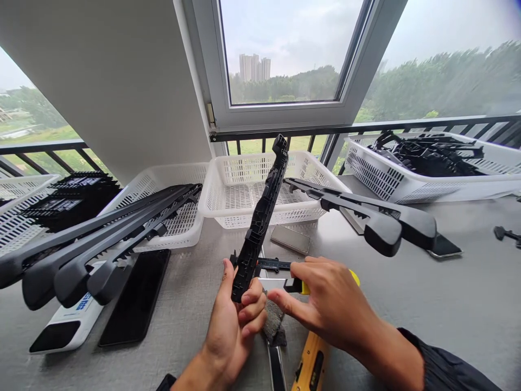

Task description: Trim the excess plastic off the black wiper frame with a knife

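My left hand (pixel 230 326) is closed around the lower end of a long black plastic part (pixel 260 222), which tilts upward with its ribbed side showing. In my right hand (pixel 331 304) is a yellow utility knife (pixel 299 286), its blade out and pointing left. The blade reaches close to the part's lower edge, by my left fingers; whether it touches cannot be told. Behind the knife lies a dark caliper (pixel 274 264). A grey, rough piece of material (pixel 273 320) sits under my hands, partly hidden.
White baskets (pixel 220 209) line the back; the right basket (pixel 407 187) holds black parts. Long black trim pieces rest on the left (pixel 122 228) and right (pixel 378 217). Nearby lie a black phone (pixel 136 304), a grey slab (pixel 290 239) and a yellow-orange tool (pixel 311 361).
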`<state>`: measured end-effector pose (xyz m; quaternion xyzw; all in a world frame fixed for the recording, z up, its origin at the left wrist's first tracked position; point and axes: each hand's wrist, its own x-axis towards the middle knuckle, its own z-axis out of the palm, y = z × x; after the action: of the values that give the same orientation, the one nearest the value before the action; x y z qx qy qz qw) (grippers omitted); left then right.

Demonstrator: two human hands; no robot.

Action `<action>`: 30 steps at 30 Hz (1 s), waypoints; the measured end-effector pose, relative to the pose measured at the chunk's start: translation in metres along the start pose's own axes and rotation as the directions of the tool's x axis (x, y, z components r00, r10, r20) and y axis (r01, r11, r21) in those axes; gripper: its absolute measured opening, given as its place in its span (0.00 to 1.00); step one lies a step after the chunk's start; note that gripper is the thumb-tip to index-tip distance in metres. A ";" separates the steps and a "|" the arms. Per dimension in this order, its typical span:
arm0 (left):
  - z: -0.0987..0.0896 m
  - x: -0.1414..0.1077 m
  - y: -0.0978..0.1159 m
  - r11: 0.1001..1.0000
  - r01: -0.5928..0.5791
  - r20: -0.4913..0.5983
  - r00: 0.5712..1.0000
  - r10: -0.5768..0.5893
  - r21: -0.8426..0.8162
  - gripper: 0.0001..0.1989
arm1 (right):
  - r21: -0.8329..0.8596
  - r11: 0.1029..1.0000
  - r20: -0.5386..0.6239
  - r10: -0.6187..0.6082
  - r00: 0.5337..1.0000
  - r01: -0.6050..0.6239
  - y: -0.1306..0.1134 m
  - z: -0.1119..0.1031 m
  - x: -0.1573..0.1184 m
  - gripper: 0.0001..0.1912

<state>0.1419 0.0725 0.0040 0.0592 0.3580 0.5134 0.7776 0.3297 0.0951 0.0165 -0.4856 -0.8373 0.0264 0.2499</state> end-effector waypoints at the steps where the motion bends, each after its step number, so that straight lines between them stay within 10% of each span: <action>1: 0.000 0.000 0.000 0.999 -0.014 0.010 1.000 0.014 0.035 0.37 | 0.001 1.000 -0.002 0.001 1.000 -0.001 0.000 0.000 0.000 0.35; 13: 0.002 0.003 -0.012 0.936 -0.119 -0.006 0.992 0.128 0.330 0.33 | 0.063 0.996 0.087 0.050 0.995 -0.056 0.000 0.000 -0.001 0.32; 30: -0.003 0.008 -0.019 0.937 -0.192 0.110 0.980 0.166 0.292 0.28 | 0.060 0.998 0.078 0.010 0.997 -0.015 0.003 -0.004 -0.002 0.29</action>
<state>0.1563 0.0690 -0.0112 0.2310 0.3923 0.5184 0.7239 0.3351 0.0945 0.0184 -0.4816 -0.8422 0.0722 0.2315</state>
